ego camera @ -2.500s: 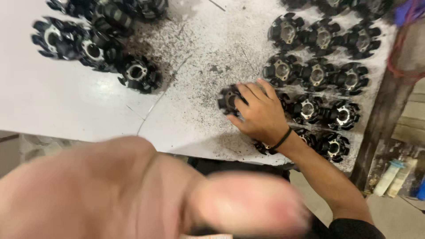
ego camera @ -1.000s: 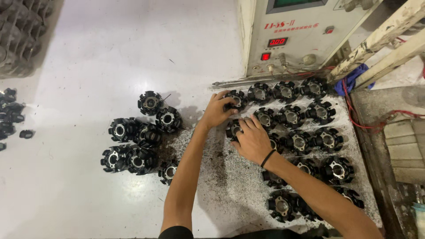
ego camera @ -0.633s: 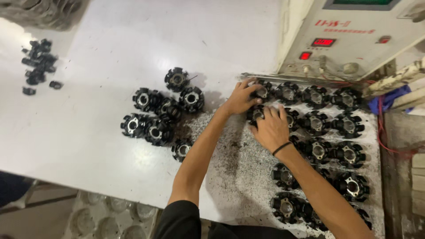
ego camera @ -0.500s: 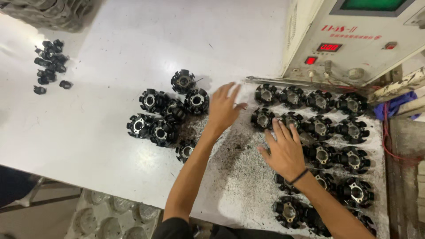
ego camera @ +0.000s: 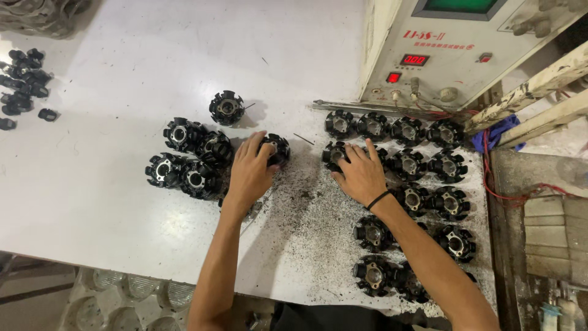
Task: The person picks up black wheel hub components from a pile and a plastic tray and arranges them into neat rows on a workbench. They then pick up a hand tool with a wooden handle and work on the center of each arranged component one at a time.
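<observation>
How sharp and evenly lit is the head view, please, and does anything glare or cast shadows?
Head view: sharp overall; the white table brightens towards the top, without harsh glare; left hand and right hand are crisp, their forearms throwing soft shadows; straight edges bow slightly near the borders.

white worktable (ego camera: 122, 208) dusted with dark grit; beige control cabinet (ego camera: 441, 49) behind.

Black parts (ego camera: 343, 156) half-hidden under both hands (ego camera: 362, 175); small pieces (ego camera: 7, 101) cut off at left edge.
</observation>
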